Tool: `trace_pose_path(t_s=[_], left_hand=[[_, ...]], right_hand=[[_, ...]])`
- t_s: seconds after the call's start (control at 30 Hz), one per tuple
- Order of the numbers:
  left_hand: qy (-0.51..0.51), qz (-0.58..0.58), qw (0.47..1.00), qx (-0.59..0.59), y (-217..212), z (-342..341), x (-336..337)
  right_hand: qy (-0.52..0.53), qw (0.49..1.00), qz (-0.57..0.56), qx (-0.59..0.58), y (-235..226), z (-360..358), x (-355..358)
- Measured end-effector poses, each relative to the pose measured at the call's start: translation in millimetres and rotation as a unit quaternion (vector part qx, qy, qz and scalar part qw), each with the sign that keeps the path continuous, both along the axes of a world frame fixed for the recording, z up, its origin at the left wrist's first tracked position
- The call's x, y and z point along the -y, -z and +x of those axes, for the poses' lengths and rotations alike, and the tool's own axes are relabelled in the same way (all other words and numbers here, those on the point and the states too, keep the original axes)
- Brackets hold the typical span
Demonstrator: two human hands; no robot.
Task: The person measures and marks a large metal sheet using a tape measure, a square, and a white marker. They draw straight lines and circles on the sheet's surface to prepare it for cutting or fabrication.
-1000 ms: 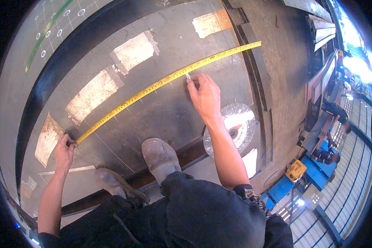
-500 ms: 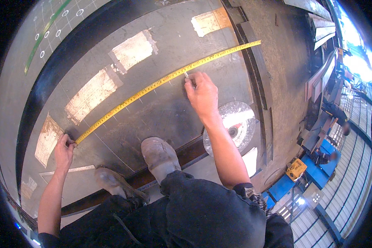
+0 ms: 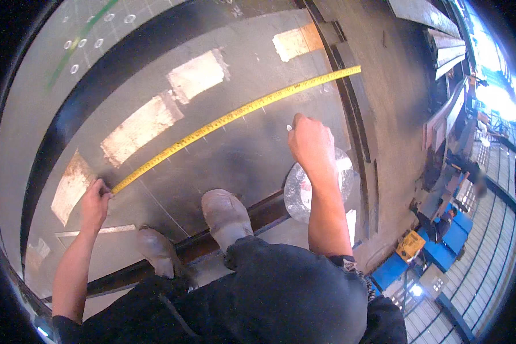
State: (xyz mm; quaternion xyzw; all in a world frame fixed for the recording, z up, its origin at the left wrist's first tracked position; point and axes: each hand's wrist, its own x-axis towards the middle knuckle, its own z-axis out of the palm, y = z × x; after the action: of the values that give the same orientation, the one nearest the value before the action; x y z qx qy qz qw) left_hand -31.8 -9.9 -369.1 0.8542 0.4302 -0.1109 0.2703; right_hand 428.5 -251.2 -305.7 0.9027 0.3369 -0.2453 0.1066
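The yellow measuring tape (image 3: 218, 122) lies stretched over the dark metal plate (image 3: 235, 157), from the left part of this plate until a little beyond its right edge. The left hand (image 3: 95, 202) has its fingers pinched together at the tape's left end. The right hand (image 3: 312, 140) is closed on a short white stick, which looks like chalk (image 3: 289, 128), and it is apart from the tape, nearer to the right edge. About the progress, I judge that the marking is partly done: several short pale marks (image 3: 245, 119) stand along the near side of the tape, around its middle, and one longer pale line (image 3: 165, 208) goes toward the near edge, beside the shoes (image 3: 226, 213). Between the last clear short mark and the right edge, I can distinguish no other certain mark, only faint scuffs, so this stretch seems to be left. The short marks are not drawn out into long lines, and whether they need it, I cannot tell.
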Motion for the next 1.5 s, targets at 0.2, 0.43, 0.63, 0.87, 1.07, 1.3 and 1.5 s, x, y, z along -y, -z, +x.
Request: trace_pose_path(t_s=[0.2,0.43,0.63,0.87,1.07,1.3,1.5], left_hand=[[-0.018,-0.026,0.996,0.079,-26,17,-17],[-0.002,0.006,0.978,0.207,-79,59,-65],[0.070,-0.003,0.957,0.281,-88,58,-63],[0.257,0.086,0.919,0.287,-108,90,-52],[0.291,0.188,0.859,0.376,-128,148,-14],[0.369,0.132,0.877,0.278,-78,203,22],[0.411,0.116,0.879,0.210,-67,200,29]], right_hand=[[-0.011,0.991,0.132,-0.007,8,0,-5],[-0.080,0.963,0.257,0.023,-37,10,-14],[-0.157,0.976,0.122,0.093,-91,-13,6],[-0.143,0.989,0.029,0.002,-140,-105,122],[0.150,0.987,0.049,-0.043,-144,-206,233],[0.443,0.896,0.004,0.022,-152,-343,347],[0.558,0.824,0.085,-0.041,-55,-445,388]])
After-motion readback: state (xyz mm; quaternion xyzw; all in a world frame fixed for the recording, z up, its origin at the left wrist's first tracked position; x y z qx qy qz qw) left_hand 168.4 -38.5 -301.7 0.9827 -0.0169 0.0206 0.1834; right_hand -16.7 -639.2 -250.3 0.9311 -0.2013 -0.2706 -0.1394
